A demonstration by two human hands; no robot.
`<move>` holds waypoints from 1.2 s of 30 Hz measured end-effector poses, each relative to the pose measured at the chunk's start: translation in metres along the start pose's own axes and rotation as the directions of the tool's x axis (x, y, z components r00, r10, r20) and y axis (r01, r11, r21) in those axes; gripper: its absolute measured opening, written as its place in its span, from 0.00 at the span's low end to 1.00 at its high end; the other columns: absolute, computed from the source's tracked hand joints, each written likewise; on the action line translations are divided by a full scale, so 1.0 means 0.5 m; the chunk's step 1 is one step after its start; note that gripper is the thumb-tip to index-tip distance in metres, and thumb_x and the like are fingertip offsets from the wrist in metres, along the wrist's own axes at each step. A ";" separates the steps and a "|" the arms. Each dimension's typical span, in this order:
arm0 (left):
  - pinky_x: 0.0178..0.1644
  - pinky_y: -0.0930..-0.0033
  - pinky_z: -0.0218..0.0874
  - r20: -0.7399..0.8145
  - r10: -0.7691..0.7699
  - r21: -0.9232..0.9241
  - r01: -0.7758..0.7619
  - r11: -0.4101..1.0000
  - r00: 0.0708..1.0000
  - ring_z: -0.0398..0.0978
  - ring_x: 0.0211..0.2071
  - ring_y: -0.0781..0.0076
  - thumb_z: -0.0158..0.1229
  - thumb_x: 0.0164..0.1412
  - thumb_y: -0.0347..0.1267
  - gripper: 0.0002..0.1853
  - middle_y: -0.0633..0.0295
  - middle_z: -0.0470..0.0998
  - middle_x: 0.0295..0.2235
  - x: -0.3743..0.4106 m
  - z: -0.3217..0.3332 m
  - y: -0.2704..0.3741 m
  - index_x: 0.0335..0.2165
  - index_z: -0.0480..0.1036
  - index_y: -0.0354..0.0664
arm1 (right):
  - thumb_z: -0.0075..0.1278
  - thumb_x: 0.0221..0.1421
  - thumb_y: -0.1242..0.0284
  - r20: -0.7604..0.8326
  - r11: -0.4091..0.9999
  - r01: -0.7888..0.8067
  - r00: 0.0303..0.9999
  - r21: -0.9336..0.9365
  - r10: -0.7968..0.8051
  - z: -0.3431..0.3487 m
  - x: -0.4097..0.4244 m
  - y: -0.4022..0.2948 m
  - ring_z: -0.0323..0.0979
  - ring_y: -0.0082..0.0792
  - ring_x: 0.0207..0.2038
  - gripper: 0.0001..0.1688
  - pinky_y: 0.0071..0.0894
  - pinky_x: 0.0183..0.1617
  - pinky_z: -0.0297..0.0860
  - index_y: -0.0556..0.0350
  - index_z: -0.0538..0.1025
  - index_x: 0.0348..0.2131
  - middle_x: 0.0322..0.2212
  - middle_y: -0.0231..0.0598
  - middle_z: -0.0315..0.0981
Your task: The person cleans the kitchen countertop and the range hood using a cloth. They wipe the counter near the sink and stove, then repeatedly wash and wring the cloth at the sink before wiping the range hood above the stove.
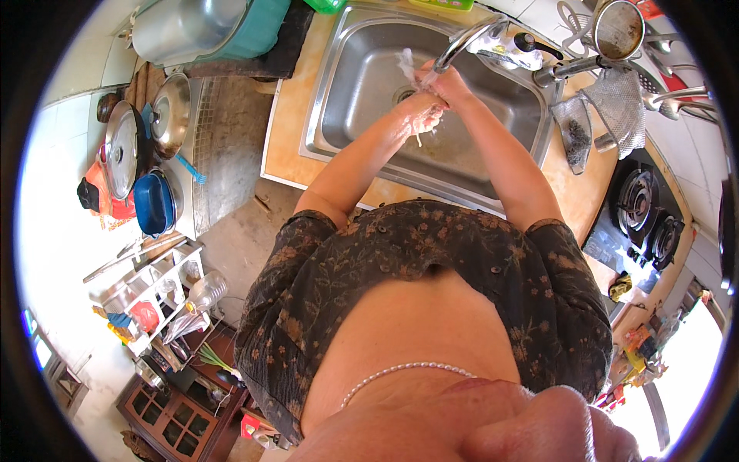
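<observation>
Both of my hands are together over the stainless steel sink (pixel 369 75), in the water running from the chrome faucet (pixel 470 40). My left hand (pixel 426 113) is wet, its fingers curled, and water drips off it. Against it, slightly farther from me, is my right hand (pixel 447 84), partly hidden behind the spout and the splashing water. I see no object in either hand, though the fingers overlap too much to make out their grip. Below them lies the sink's drain (pixel 404 94), partly covered by my left wrist. The black faucet lever (pixel 537 45) sits right of the spout.
A two-burner gas stove (pixel 638 205) stands on the right. Mesh cloths (pixel 615 110) and a strainer (pixel 619 30) are near the sink's right edge. On the left are a lidded pan (pixel 122 150), a blue plastic basin (pixel 155 203) and a teal tub (pixel 262 29).
</observation>
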State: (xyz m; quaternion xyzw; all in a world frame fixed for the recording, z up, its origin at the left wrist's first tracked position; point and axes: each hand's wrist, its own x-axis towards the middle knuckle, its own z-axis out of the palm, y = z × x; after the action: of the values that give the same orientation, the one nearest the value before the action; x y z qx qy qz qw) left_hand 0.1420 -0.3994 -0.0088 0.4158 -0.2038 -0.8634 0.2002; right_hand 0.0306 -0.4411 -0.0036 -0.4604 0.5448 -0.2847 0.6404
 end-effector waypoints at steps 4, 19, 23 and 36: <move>0.13 0.79 0.40 -0.082 0.117 0.195 -0.099 0.976 0.990 0.54 0.10 0.81 0.57 0.43 0.31 0.06 0.72 0.62 0.13 0.032 -0.025 -0.030 0.19 0.66 0.45 | 0.55 0.42 0.67 -0.145 0.976 -0.008 0.989 -0.218 -0.024 0.005 0.048 0.063 0.65 0.23 0.18 0.13 0.25 0.22 0.62 0.58 0.72 0.21 0.16 0.32 0.68; 0.45 0.60 0.57 -0.085 0.281 -0.392 -0.292 0.873 0.956 0.66 0.44 0.66 0.52 0.54 0.41 0.19 0.60 0.69 0.41 0.026 -0.090 0.007 0.43 0.65 0.47 | 0.55 0.46 0.64 -0.044 0.950 -0.114 0.990 0.290 0.132 -0.051 -0.052 0.010 0.66 0.21 0.23 0.17 0.20 0.23 0.64 0.58 0.72 0.33 0.24 0.32 0.70; 0.49 0.56 0.56 -0.135 0.178 -0.572 -0.223 0.789 0.975 0.65 0.46 0.62 0.49 0.55 0.46 0.23 0.58 0.67 0.43 0.039 -0.092 0.003 0.45 0.63 0.44 | 0.56 0.44 0.62 -0.072 0.972 -0.100 0.990 0.210 0.118 -0.060 -0.052 0.030 0.67 0.22 0.23 0.20 0.23 0.25 0.65 0.58 0.73 0.32 0.24 0.33 0.71; 0.25 0.61 0.63 0.059 0.172 -0.485 -0.122 0.866 0.983 0.70 0.26 0.67 0.44 0.55 0.41 0.15 0.61 0.72 0.26 0.092 -0.093 -0.038 0.26 0.70 0.42 | 0.38 0.50 0.59 -0.339 0.755 -0.020 0.901 -0.655 -0.271 0.018 -0.053 0.024 0.69 0.51 0.36 0.18 0.46 0.38 0.66 0.52 0.71 0.32 0.31 0.52 0.71</move>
State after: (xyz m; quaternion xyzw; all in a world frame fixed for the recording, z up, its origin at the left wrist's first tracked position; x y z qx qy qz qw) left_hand 0.1494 -0.4157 -0.0742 0.2929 -0.0249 -0.8889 0.3515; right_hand 0.0311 -0.4106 -0.0032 -0.6171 0.6988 -0.2144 0.2915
